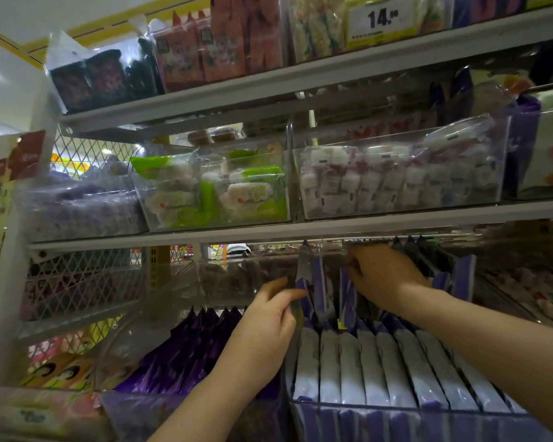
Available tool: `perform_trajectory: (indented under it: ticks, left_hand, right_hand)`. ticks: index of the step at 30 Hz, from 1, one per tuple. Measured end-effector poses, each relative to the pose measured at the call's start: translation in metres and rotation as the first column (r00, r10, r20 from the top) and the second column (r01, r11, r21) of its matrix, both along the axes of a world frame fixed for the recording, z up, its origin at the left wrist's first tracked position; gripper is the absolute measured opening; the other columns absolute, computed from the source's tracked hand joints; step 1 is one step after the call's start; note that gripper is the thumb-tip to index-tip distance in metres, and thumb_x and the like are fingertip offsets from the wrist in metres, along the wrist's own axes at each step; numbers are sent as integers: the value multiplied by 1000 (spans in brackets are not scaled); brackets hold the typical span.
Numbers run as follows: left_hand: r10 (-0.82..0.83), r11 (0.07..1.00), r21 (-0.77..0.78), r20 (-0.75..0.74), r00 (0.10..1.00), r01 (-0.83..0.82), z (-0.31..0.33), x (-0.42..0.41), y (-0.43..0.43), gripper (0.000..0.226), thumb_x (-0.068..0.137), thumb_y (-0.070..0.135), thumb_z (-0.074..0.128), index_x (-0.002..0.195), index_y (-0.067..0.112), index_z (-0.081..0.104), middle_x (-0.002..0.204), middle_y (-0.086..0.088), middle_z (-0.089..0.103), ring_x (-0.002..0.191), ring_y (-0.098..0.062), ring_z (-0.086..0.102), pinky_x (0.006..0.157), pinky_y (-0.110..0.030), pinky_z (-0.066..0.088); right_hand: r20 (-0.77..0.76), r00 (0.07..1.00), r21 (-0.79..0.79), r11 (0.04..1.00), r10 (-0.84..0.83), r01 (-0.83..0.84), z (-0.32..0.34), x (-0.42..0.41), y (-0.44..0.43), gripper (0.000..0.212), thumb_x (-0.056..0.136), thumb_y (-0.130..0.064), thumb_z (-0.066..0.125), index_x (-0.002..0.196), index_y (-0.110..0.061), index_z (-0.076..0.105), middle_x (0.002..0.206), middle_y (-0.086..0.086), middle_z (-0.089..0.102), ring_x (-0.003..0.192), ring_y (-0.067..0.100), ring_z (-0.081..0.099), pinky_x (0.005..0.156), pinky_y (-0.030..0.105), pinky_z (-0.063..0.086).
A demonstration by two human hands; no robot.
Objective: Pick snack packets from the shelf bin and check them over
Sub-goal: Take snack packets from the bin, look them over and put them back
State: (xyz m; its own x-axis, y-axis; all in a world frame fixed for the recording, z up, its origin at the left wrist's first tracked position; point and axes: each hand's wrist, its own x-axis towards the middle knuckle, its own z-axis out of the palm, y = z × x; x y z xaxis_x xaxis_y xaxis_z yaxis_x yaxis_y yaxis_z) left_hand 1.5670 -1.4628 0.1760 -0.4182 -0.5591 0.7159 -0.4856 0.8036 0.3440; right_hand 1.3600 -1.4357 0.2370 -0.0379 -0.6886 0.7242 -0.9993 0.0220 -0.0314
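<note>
Head view: left hand [268, 317] pinches upright purple packet [303, 275] by its edge, raised above clear bin [396, 407]. Right hand [380, 272] over bin, fingers curled at second packet [345, 291]; grip hidden, cannot tell. Packet row [364, 362] stands in bin, under shelf [396, 218].

Left hand [268, 317], right hand [380, 272] = 2. Upright purple pkts [320, 282] betw them: approx 3. White pkts [374, 371] approx 8, 5 o'clock. Price tag [380, 19] x1, 1 o'clock.
</note>
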Motion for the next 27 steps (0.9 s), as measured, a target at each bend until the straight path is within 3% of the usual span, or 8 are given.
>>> perform_trajectory:
  ticks: [3,7,12,14,19,22,25,27]
  left_hand:
    - [172,979,-157,266,949,-133,14,-6,3,46,101,19,37,141,40,42,157,16,20,143,-13,18,115,-34,28]
    - [299,952,-225,551,779,-207,29,-15,6,46,100,27,37,144,41,39,162,11,11,149,-17,2,120,-49,10]
    - [332,942,-250,595,732,-224,31,-16,5,44,100,32,37,143,39,42,163,12,3,150,-17,-1,120,-54,4]
    - [323,944,-252,577,751,-212,30,-15,8,44,100,31,37,143,39,42,163,11,5,150,-17,1,120,-52,5]
    - [227,953,-271,358,906,-131,19,-13,32,35,100,32,41,132,33,56,149,8,37,136,-17,32,112,-36,29]
    - [88,988,-135,82,993,-77,10,-14,54,30,100,34,44,102,21,72,111,5,65,105,-16,58,91,-37,47]
    - [-14,985,164,-258,966,58,4,-12,82,57,102,45,39,65,14,69,69,-7,69,76,-25,66,69,-30,47]
    - [-72,863,404,-499,864,305,0,-10,100,64,99,55,32,68,14,69,63,-5,71,61,-21,67,63,-27,49]
  right_hand:
    - [27,999,18,1000,25,-26,-3,4,0,17,99,-26,43,105,-19,57,101,8,66,88,29,63,77,41,54]
    - [140,987,-39,997,78,-74,-2,1,-5,11,99,-25,42,95,-22,51,87,2,62,79,26,60,67,36,50]
    - [156,925,-290,911,347,-293,-12,-3,10,8,100,-26,41,93,-23,44,72,-4,55,64,20,57,56,41,47]
    - [182,893,-351,875,413,-333,-18,-4,22,9,100,-22,43,91,-22,45,67,-5,56,53,9,55,47,33,46]
    - [124,829,-591,712,546,-380,-30,3,65,14,97,-13,50,87,-21,46,63,-6,52,59,10,55,46,19,40]
    - [121,773,-685,616,623,-390,-37,15,91,10,97,-10,50,92,-18,47,72,-1,57,61,14,55,49,18,42]
    - [114,717,-756,529,688,-386,-51,33,115,7,99,-9,47,96,-15,47,74,-7,54,57,13,54,49,13,38]
    - [129,663,-776,491,737,-395,-64,49,130,7,99,-10,45,99,-17,47,73,-11,53,57,18,53,47,20,38]
